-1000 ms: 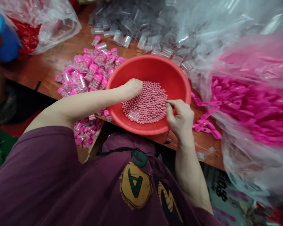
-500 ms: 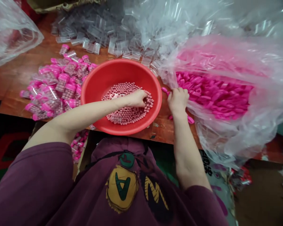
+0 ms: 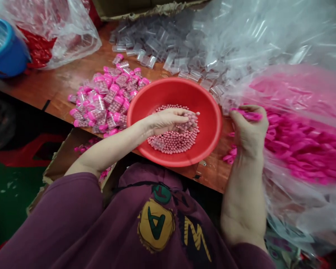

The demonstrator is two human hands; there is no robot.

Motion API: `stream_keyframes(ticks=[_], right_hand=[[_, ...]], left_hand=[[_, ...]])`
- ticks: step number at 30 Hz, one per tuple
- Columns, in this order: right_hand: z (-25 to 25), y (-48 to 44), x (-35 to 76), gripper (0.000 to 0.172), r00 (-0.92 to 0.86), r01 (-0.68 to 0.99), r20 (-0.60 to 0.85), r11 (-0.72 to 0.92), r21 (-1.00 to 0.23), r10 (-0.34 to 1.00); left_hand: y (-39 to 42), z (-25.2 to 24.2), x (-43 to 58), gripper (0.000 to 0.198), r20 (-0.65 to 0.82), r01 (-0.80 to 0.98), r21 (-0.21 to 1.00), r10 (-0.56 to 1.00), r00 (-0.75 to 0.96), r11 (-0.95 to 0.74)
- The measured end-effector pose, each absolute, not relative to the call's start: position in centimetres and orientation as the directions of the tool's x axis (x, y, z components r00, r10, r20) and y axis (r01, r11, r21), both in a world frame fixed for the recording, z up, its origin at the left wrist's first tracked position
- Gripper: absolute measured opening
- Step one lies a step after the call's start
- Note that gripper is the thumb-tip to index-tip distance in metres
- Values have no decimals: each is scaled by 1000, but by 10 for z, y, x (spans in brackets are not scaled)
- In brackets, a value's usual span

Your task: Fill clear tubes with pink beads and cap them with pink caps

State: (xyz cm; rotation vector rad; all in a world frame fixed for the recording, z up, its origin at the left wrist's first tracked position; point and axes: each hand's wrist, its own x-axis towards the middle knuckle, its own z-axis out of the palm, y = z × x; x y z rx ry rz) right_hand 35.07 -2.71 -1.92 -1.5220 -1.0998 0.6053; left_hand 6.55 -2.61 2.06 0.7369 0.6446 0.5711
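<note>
Left hand (image 3: pixel 165 121) extended over red bowl (image 3: pixel 205 147), frame centre; fingers curled round pink beads (image 3: pixel 190 120). Right hand (image 3: pixel 249 129) right of centre, forearm near-vertical in frame, fingers gripping pink plastic (image 3: pixel 252 115).

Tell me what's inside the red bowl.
Pink beads and a clear container, with the left hand over them. The hand hides some beads; the beads hide the bowl beneath.
</note>
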Motion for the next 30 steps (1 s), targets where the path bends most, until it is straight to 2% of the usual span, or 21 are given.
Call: stream_keyframes(ticks=[2, 3, 5, 9, 12, 14, 17, 20, 22, 24, 27, 30], right_hand=[[-9, -36, 321, 36, 345, -9, 150, 163, -987, 927], [-5, -41, 306, 39, 290, -90, 156, 189, -978, 944], [1, -50, 278, 39, 230, -122, 177, 209, -970, 957], [1, -57, 251, 34, 185, 8, 217, 219, -976, 959], [2, -58, 249, 38, 58, 173, 252, 239, -956, 966], [8, -59, 252, 38, -26, 255, 225, 224, -941, 974], [21, -63, 257, 31, -166, 336, 150, 199, -920, 975], [29, -66, 258, 21, -268, 410, 149, 253, -877, 952], [27, -67, 258, 19, -266, 444, 166, 273, -853, 950], [21, -67, 258, 21, -206, 430, 145, 223, -875, 968], [7, -68, 256, 27, -97, 351, 100, 128, -928, 990], [-4, -69, 254, 29, -52, 283, 101, 112, -953, 994]], left_hand=[[-34, 22, 63, 19, -337, -289, 705, 664, 667, 648], [-38, 22, 63, 22, -341, -314, 683, 668, 662, 660], [-47, 23, 61, 26, -345, -366, 660, 697, 629, 656], [-59, 21, 56, 42, -343, -401, 699, 770, 539, 592], [-63, 18, 49, 51, -330, -354, 763, 797, 507, 541], [-64, 15, 44, 55, -337, -312, 799, 813, 475, 514], [-65, 14, 38, 57, -375, -240, 833, 827, 418, 499], [-66, 14, 35, 49, -419, -179, 840, 821, 388, 513], [-67, 15, 34, 41, -458, -152, 827, 806, 374, 540], [-68, 17, 33, 37, -497, -144, 805, 787, 367, 575], [-68, 18, 31, 36, -510, -176, 771, 759, 405, 612], [-68, 18, 30, 40, -485, -212, 754, 745, 459, 622]])
